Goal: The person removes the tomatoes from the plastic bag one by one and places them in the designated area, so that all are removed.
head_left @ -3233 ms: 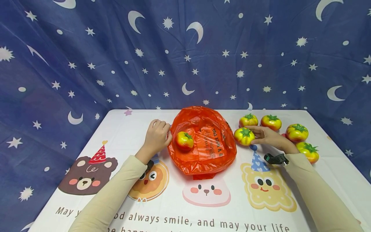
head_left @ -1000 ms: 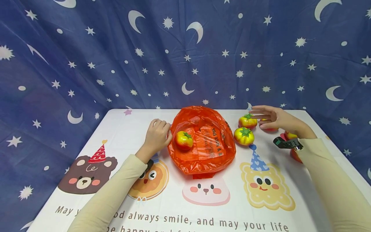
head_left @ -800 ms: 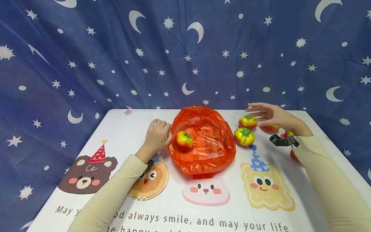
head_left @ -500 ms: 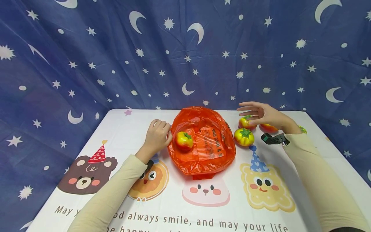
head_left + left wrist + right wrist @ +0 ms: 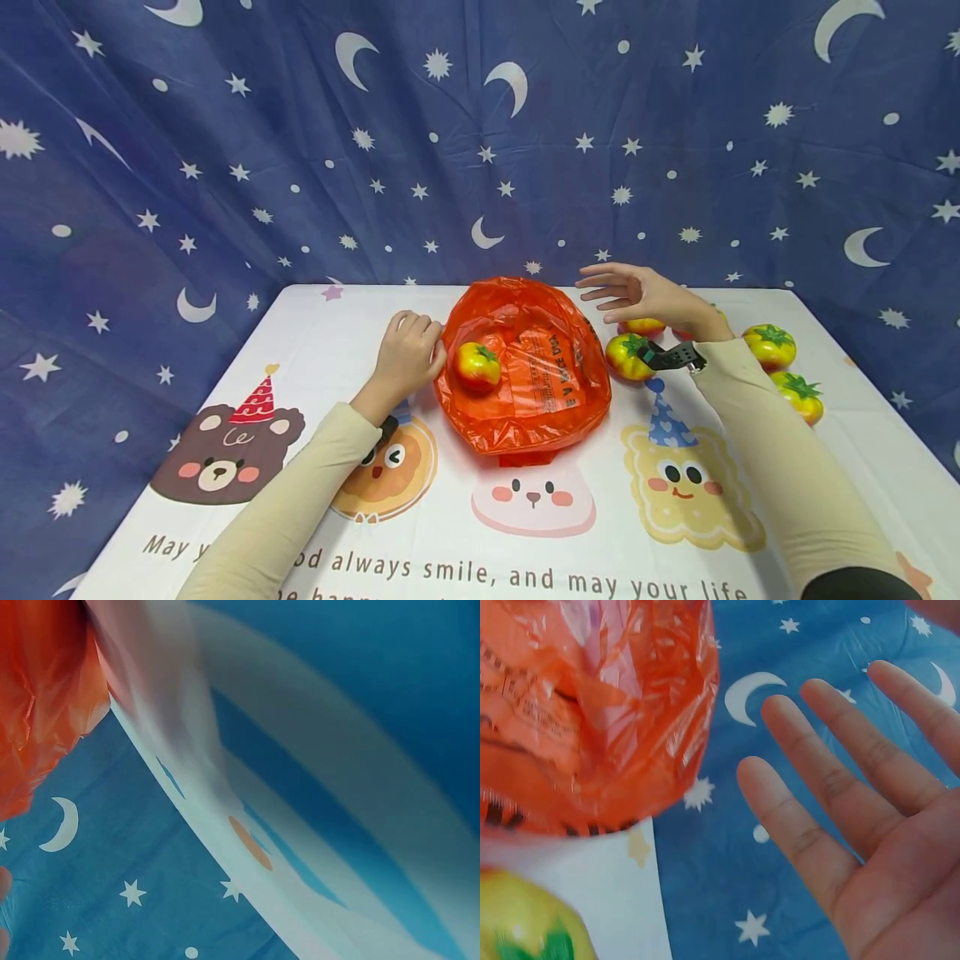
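Note:
A red plastic bag [image 5: 517,425] stands with its mouth open at the table's middle, one red-and-yellow tomato [image 5: 477,367] inside. My left hand [image 5: 405,354] is at the bag's left rim, fingers curled and thumb against the plastic, gripping it. My right hand [image 5: 637,296] hovers at the bag's right side, its fingers spread and straight with nothing in them; the right wrist view shows the bare palm [image 5: 907,885]. Below that hand, a yellow tomato [image 5: 624,358] sits beside the bag, partly covered by the wrist strap. Another tomato [image 5: 641,327] shows behind it.
Further right lie more tomatoes, one [image 5: 770,346] behind another [image 5: 798,396], and one [image 5: 712,317] mostly hidden by the right wrist. A white tablecloth [image 5: 562,558] with cartoon prints covers the table. A blue star-and-moon curtain [image 5: 420,167] hangs behind.
The right hand left the yellow tomato beside the bag, rose back and right over the others, then moved left toward the bag, fingers spread. The left hand and bag stay put.

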`<state>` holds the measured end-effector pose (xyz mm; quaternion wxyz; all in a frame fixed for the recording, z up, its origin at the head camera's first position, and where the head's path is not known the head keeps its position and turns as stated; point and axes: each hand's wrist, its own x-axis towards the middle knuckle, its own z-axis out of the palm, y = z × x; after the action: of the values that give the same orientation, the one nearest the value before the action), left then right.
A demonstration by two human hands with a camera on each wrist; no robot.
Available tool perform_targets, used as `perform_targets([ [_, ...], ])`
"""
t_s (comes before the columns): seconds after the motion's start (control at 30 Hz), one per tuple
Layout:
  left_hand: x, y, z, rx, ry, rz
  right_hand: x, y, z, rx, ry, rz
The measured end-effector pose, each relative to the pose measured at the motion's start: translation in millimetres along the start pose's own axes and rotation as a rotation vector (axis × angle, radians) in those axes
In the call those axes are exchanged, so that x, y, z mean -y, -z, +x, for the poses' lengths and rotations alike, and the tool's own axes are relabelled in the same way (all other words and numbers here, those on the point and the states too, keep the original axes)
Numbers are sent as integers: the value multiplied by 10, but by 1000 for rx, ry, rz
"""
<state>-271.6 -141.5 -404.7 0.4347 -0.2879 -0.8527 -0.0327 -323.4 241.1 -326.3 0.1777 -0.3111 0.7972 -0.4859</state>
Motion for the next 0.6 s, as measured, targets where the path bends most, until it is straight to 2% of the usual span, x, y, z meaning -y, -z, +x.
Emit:
perform_targets([
  [0.3, 3, -8, -12, 0, -2, 9, -4, -166, 227, 63, 61, 99],
  [0.6, 10, -13, -11, -5, -5, -3, 35, -332, 391, 76, 88, 92],
])
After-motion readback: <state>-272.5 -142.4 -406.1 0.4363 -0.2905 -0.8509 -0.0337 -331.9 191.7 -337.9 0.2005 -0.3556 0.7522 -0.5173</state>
